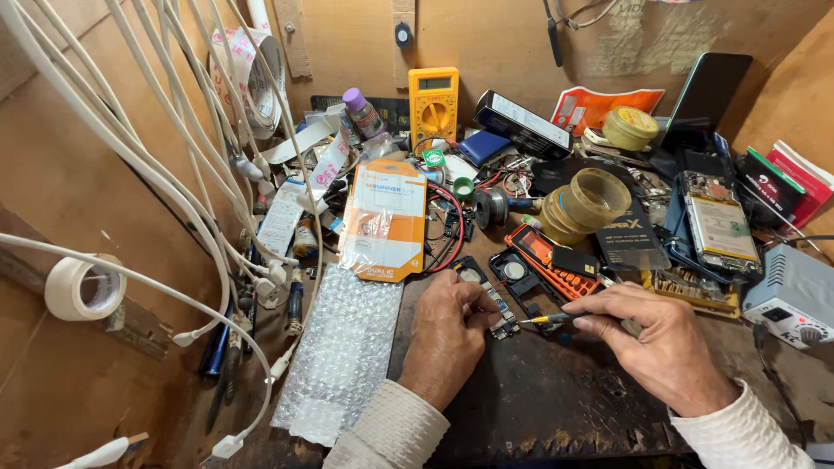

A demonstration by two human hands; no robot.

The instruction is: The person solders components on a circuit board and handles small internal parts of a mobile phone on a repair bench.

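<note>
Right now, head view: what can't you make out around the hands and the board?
- Circuit board: near end hidden under left hand; parts too small.
- Screwdriver: handle buried in right hand; tip contact too fine to tell.
- Bubble wrap: nothing discernible beneath it.
- Power supply: cut by right edge.

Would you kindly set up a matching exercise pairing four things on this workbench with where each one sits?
Things:
1. yellow multimeter
2. bubble wrap
3. screwdriver
4. white tape roll

Places:
A. in the right hand
B. on the wooden ledge at far left
C. upright against the back wall
D. flat beside the left hand

Pairs: 1-C, 2-D, 3-A, 4-B
</note>
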